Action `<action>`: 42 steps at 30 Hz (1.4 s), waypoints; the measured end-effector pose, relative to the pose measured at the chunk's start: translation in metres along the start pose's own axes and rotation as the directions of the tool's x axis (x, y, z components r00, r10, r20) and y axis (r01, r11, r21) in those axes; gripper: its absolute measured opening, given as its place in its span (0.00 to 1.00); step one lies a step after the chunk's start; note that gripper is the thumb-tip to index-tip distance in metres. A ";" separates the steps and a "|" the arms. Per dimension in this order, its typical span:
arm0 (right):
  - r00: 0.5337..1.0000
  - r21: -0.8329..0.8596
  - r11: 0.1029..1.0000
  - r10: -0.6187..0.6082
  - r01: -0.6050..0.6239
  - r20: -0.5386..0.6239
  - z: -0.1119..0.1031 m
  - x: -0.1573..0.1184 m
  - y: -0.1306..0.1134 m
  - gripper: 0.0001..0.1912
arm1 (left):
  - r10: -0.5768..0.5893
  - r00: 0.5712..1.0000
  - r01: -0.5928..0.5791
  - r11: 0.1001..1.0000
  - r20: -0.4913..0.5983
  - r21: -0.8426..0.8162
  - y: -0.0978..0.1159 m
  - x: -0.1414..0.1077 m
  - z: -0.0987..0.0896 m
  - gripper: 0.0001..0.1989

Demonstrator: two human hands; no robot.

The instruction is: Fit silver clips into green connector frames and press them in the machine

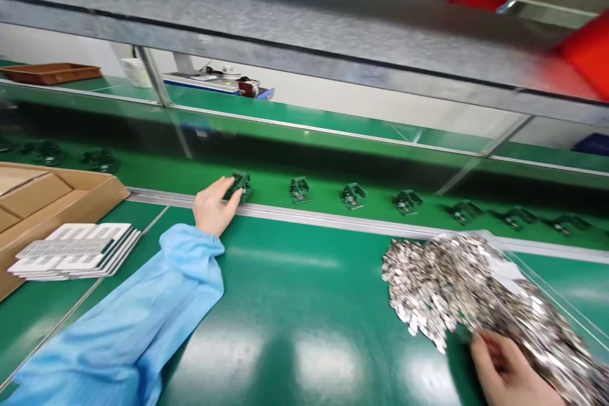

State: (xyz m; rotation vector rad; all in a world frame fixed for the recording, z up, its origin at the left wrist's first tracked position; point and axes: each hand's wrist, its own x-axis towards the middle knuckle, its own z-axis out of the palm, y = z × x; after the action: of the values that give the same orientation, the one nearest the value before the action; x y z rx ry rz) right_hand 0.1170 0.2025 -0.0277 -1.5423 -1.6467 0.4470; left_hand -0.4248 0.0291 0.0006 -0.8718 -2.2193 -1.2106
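At the near edge of the green belt, my left hand (215, 208), in a light blue sleeve, has its thumb and fingers closed around a small dark green part (242, 186). The palm hides some of that part. On the right, a large heap of small shiny metal pieces (442, 276) lies on the green worktop. My right hand (511, 369) is beside its near edge, fingers curled into a pinch. Whatever is between those fingertips is blurred. More dark green parts of the same look, such as one green part (300, 190), stand spaced along the belt.
A cardboard box (102, 193) stands at the left, with a stack of white slotted cards (78, 250) beside it. A metal rail (309, 218) divides worktop from belt. The grey shelf (285, 54) hangs overhead. Clear plastic (542, 279) lies by the heap.
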 end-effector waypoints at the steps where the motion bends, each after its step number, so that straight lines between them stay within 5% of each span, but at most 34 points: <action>1: 1.000 0.007 1.000 -0.001 0.001 0.024 -0.003 0.000 0.000 0.17 | 0.070 0.997 -0.069 0.997 0.044 -0.025 0.016 -0.021 -0.006 0.18; 5: 0.997 0.164 0.986 -0.008 -0.004 0.074 -0.007 -0.002 -0.003 0.20 | 0.279 0.932 -0.262 0.960 0.233 -0.102 0.064 -0.096 -0.043 0.17; 11: 0.986 0.348 0.935 0.004 -0.063 0.168 -0.008 -0.009 -0.010 0.22 | 0.246 0.863 -0.251 0.967 0.442 -0.048 0.103 -0.160 -0.082 0.25; 17: 0.972 0.401 0.910 0.006 -0.103 0.235 -0.027 -0.016 -0.020 0.26 | 0.322 0.726 -0.265 0.946 0.608 -0.184 0.112 -0.179 -0.090 0.46; 20: 0.979 0.405 0.909 0.014 -0.098 0.206 -0.056 -0.037 -0.027 0.25 | 0.389 0.610 -0.253 0.921 0.691 -0.295 0.112 -0.169 -0.082 0.53; 22: 0.980 0.447 0.890 0.003 -0.093 0.198 -0.079 -0.063 -0.034 0.21 | 0.382 0.525 -0.200 0.924 0.761 -0.327 0.114 -0.162 -0.077 0.51; 24: 0.976 0.532 0.839 -0.007 -0.113 0.218 -0.098 -0.097 -0.043 0.17 | 0.394 0.492 -0.141 0.916 0.776 -0.376 0.121 -0.161 -0.074 0.44; 29: 0.919 0.661 0.680 0.049 -0.317 0.391 -0.112 -0.176 -0.066 0.12 | 0.412 0.572 0.218 0.757 0.709 -0.616 0.167 -0.201 -0.080 0.29; 32: 0.909 0.689 0.623 0.095 -0.372 0.405 -0.107 -0.200 -0.077 0.11 | 0.395 0.536 0.478 0.586 0.746 -0.654 0.205 -0.239 -0.094 0.28; 36: 0.963 0.699 0.675 0.065 -0.234 0.260 -0.103 -0.213 -0.088 0.07 | 0.422 0.433 0.663 0.450 0.797 -0.598 0.238 -0.271 -0.111 0.29; 42: 0.986 0.607 0.786 0.023 -0.119 0.164 -0.093 -0.231 -0.096 0.03 | 0.532 0.334 0.755 0.343 0.778 -0.559 0.238 -0.286 -0.117 0.23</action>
State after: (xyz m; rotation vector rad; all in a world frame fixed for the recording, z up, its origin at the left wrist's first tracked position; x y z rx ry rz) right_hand 0.1051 -0.0584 0.0259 -1.0879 -1.3497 1.0513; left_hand -0.0450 -0.0615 0.0073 -2.5186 -1.9882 -2.8497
